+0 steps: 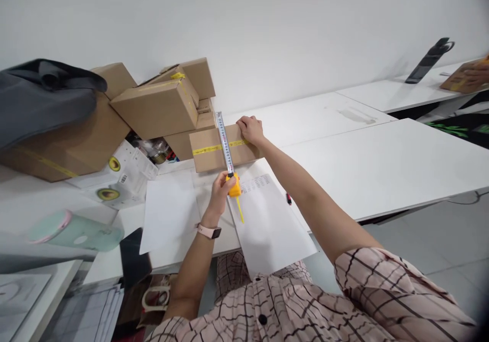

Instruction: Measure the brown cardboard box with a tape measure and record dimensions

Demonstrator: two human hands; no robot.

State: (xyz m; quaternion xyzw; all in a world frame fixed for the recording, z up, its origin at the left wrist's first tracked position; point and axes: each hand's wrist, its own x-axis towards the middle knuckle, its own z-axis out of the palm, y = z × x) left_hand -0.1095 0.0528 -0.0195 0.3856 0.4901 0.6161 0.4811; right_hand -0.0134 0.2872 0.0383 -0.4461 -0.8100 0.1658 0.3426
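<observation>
Left hand gripping tape, right pressing box

Single head-worn view, angled forward and down, close over table, facing wall

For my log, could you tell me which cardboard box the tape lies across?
The small front box, under the right hand; the other boxes sit stacked behind it, untouched.

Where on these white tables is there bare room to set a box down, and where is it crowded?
Bare: the white tabletop right of the right hand and red pen, and the far table behind. Crowded: left of the taped brown cardboard box, with piled cardboard boxes, white paper sheets and the left hand holding a yellow tape measure.
</observation>
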